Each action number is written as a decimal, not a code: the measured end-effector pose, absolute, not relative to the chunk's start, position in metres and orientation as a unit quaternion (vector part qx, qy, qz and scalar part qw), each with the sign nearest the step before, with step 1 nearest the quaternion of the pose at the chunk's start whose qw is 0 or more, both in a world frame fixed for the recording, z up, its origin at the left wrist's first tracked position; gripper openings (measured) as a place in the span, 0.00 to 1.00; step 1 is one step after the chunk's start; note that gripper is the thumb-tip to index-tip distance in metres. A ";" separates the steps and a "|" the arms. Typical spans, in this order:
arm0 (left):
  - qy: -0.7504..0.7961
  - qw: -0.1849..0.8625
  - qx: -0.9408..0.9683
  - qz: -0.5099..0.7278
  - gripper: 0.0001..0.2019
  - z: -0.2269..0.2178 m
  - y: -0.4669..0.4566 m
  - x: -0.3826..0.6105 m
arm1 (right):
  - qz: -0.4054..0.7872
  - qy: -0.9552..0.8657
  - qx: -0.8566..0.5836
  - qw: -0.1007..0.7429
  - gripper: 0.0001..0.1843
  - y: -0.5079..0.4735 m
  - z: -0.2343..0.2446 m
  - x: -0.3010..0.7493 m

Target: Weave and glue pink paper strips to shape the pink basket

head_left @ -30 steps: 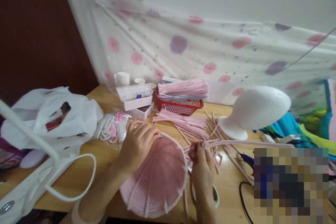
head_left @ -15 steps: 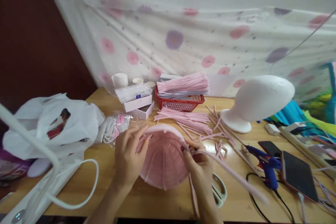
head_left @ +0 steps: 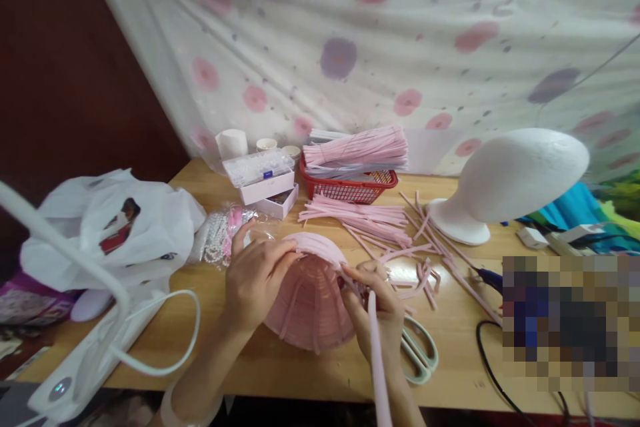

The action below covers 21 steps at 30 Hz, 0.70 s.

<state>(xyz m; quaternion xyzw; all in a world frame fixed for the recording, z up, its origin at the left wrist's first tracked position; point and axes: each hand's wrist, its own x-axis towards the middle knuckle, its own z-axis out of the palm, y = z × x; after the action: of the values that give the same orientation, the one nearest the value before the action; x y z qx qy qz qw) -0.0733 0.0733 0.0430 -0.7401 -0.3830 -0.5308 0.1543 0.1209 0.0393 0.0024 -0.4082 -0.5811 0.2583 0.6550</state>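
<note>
A pink ribbed dome (head_left: 313, 310), shaped like a cap or bowl, is held upright at the front of the table with its inside facing me. My left hand (head_left: 257, 280) pinches its upper left rim between thumb and fingers. At the right side of the rim, my right hand (head_left: 375, 300) is closed round a pink pipe cleaner (head_left: 379, 360), pressing it to the edge. The strip's long free end runs down toward me. Green-handled scissors (head_left: 419, 350) lie beside my right wrist, their blades hidden.
Loose pink pipe cleaners (head_left: 357, 217) lie behind the dome, before a red basket (head_left: 350, 188) heaped with more. A white foam head (head_left: 515, 177) stands right. Bagged beads (head_left: 217, 237), white boxes (head_left: 267, 187) and a white lamp (head_left: 90, 267) are left. A pixelated patch hides the right side.
The pipe cleaner's free end has swung from pointing right to pointing down toward me. My left fingers have moved along the rim toward the top. The view has shifted slightly.
</note>
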 end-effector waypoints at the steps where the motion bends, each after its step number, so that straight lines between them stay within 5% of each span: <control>1: -0.380 0.148 -0.745 -0.528 0.06 0.043 0.073 -0.074 | 0.257 -0.583 -0.406 0.655 0.23 0.039 0.003 0.121; 21: -0.417 0.154 -0.706 -0.552 0.05 0.031 0.076 -0.075 | 0.195 -0.641 -0.450 0.591 0.24 0.035 0.004 0.118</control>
<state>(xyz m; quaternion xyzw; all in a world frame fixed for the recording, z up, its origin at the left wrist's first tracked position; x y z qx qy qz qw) -0.0751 0.0759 0.0307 -0.7060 -0.4167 -0.5516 0.1539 0.1177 0.0351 0.0042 -0.4495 -0.6406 0.1952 0.5911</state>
